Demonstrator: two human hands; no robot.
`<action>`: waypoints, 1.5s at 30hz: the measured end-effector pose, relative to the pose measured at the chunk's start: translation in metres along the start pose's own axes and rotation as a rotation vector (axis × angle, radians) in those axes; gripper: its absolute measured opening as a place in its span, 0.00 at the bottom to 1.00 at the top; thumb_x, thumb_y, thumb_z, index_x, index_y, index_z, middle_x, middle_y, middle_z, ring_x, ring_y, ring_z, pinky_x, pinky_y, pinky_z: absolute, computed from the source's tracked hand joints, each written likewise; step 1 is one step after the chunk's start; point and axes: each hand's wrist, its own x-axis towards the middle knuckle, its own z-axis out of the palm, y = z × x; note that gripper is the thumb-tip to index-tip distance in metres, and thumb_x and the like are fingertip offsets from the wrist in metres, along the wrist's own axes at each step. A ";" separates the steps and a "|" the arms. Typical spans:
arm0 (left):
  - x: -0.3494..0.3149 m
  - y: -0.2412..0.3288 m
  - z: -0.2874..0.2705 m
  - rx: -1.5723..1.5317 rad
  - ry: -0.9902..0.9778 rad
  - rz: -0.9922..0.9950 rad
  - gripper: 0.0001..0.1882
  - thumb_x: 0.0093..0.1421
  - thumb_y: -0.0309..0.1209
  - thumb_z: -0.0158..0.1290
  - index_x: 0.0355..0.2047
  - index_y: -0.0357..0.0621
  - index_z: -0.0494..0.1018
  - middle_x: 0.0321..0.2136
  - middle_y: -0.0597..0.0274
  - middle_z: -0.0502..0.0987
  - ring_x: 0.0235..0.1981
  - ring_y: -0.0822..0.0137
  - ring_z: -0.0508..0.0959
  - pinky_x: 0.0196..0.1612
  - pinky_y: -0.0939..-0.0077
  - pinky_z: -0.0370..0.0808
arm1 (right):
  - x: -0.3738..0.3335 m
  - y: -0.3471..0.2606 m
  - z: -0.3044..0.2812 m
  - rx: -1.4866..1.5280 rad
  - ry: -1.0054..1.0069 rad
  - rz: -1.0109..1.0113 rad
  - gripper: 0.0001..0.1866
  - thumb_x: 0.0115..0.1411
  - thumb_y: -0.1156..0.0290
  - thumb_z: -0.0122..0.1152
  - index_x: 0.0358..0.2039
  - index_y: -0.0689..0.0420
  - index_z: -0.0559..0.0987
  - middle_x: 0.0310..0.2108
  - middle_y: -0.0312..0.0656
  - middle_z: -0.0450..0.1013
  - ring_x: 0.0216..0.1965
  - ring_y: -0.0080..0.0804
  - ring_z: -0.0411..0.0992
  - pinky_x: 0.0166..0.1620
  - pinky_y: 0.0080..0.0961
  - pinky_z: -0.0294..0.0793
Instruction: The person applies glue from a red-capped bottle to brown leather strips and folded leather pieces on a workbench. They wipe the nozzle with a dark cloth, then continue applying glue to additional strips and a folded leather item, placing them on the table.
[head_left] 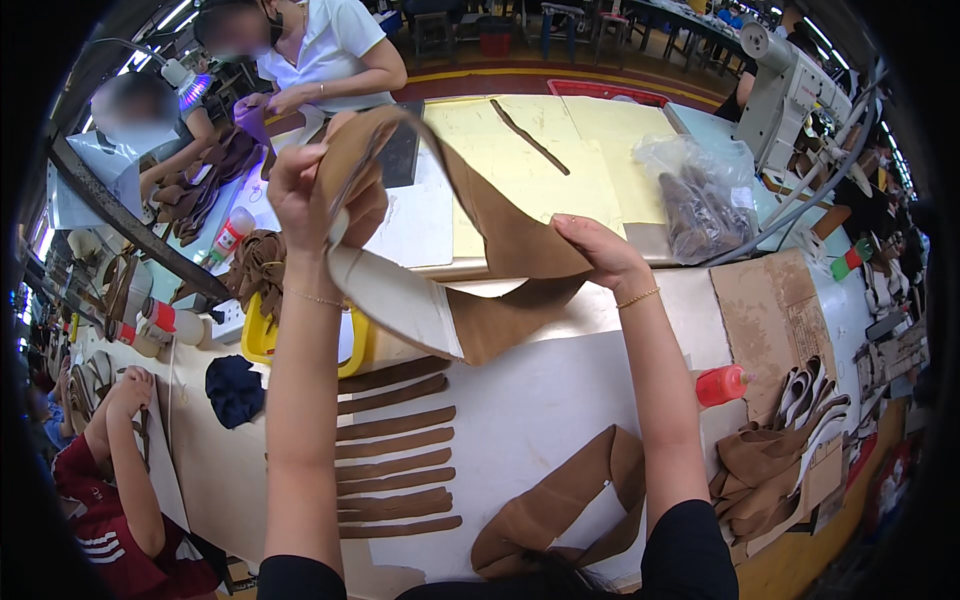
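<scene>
Above the table I hold up a brown leather shoe upper piece (505, 235), bent into a loop, with a pale lining showing on its lower left part. My left hand (325, 190) is closed round its left side, high up. At the right corner, my right hand (603, 252) pinches the edge between thumb and fingers. Beneath my hands, several narrow brown strips (400, 462) lie in a row on a white sheet (545, 400). Another curved brown piece (535, 515) lies near the front edge, between my forearms.
Brown pieces (770, 470) are stacked at right, near a red bottle (722, 385) and cardboard (775, 320). A yellow basket (259, 335) and dark blue cloth (235, 390) are at left. Beyond are a plastic bag (700, 205) and sewing machine (790, 95). Co-workers sit left and far left.
</scene>
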 end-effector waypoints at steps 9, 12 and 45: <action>0.097 -0.015 -0.019 0.361 0.452 -0.105 0.08 0.56 0.31 0.51 0.34 0.41 0.71 0.31 0.61 0.78 0.31 0.66 0.79 0.39 0.74 0.77 | 0.017 0.007 -0.013 -0.088 0.484 -0.095 0.14 0.64 0.60 0.53 0.43 0.55 0.75 0.42 0.34 0.70 0.46 0.26 0.70 0.48 0.25 0.68; 0.128 0.013 -0.043 0.483 0.387 -0.041 0.06 0.57 0.31 0.51 0.32 0.44 0.71 0.30 0.64 0.79 0.28 0.69 0.79 0.35 0.75 0.77 | 0.012 0.001 -0.006 -0.092 0.479 -0.114 0.13 0.64 0.60 0.53 0.42 0.55 0.75 0.41 0.34 0.70 0.46 0.27 0.70 0.47 0.25 0.69; -0.100 -0.184 -0.075 0.753 0.991 -0.229 0.30 0.59 0.29 0.55 0.57 0.45 0.52 0.31 0.66 0.74 0.36 0.75 0.70 0.40 0.77 0.68 | -0.072 0.034 0.043 -0.165 0.397 -0.015 0.11 0.65 0.60 0.54 0.39 0.54 0.75 0.36 0.33 0.72 0.38 0.22 0.72 0.44 0.21 0.70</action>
